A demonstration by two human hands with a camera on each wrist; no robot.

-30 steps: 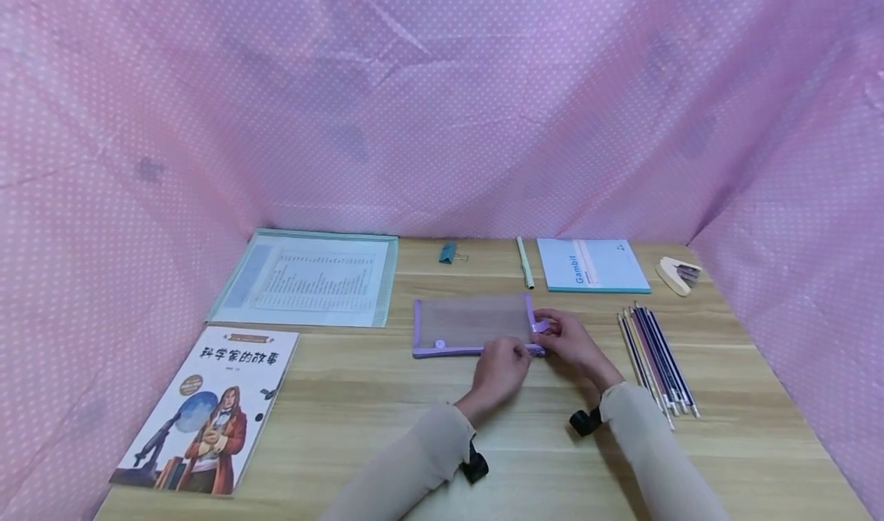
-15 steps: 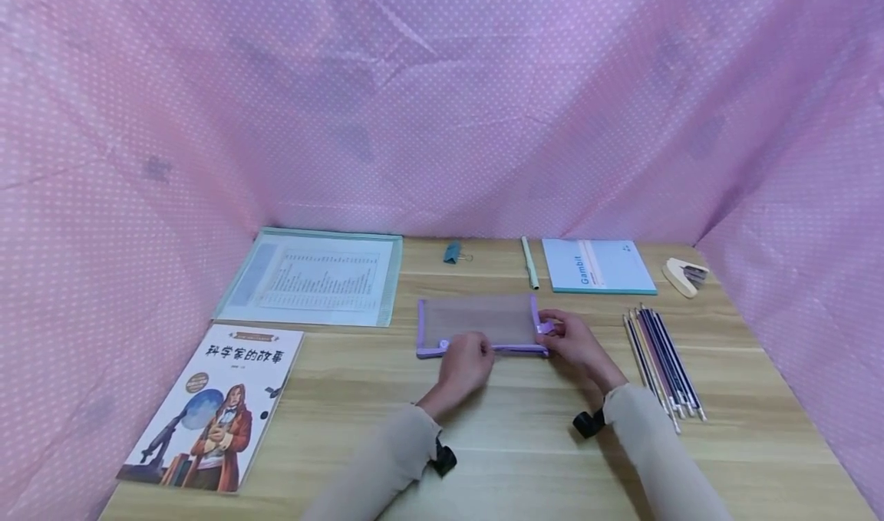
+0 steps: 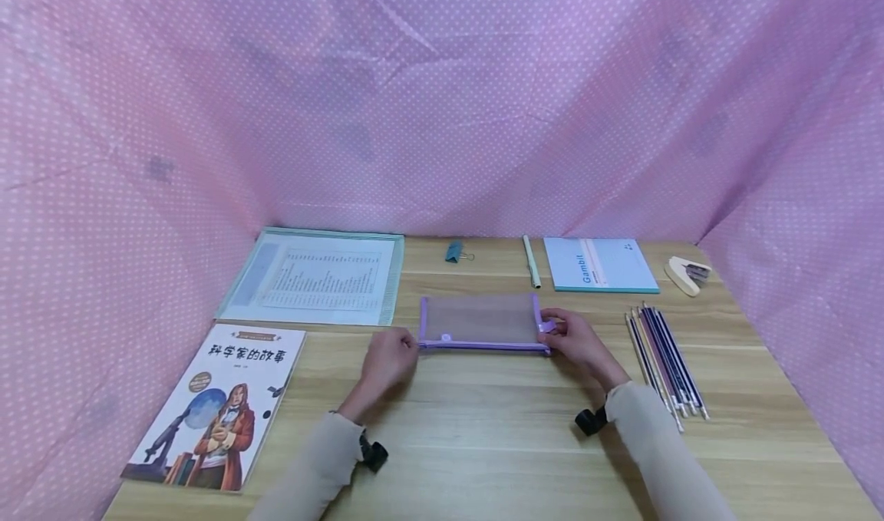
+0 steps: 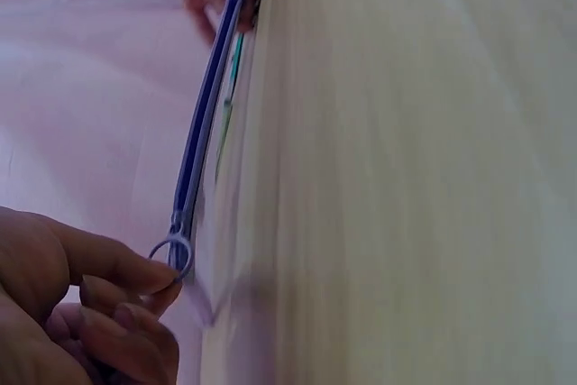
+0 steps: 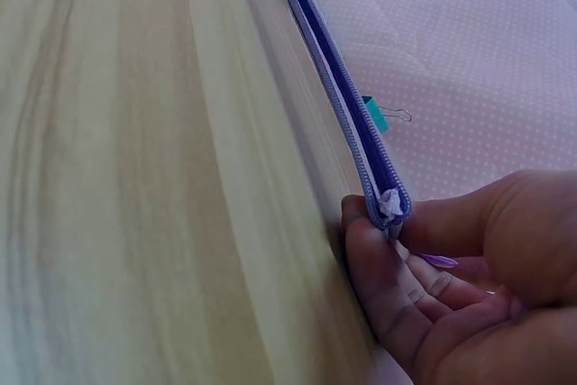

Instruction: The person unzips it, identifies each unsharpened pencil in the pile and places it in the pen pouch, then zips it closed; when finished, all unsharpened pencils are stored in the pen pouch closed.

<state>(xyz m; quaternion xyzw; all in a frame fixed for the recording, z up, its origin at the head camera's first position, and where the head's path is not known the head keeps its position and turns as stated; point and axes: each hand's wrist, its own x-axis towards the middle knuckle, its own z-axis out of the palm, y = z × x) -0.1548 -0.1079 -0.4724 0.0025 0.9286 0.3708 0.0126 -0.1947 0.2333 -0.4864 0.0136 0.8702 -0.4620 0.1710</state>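
A see-through pencil pouch (image 3: 482,318) with purple trim lies in the middle of the table, its zipper edge towards me. My left hand (image 3: 389,357) is at the pouch's left end, where finger and thumb pinch the ring-shaped zipper pull (image 4: 188,253). At the other end my right hand (image 3: 576,344) grips the corner beside the purple side tab (image 3: 546,327). In the right wrist view the zipper teeth (image 5: 350,137) stand parted along the visible edge, dark blue between them.
Several pencils (image 3: 664,360) lie at right, near a stapler (image 3: 687,275). Behind the pouch are a binder clip (image 3: 453,252), a pale green pen (image 3: 531,262) and a blue notebook (image 3: 601,265). A document folder (image 3: 314,277) and a book (image 3: 219,406) lie at left.
My left hand has slid leftward along the zipper, from near the right end to the left end, drawing the pull with it. The right hand keeps its grip on the corner.
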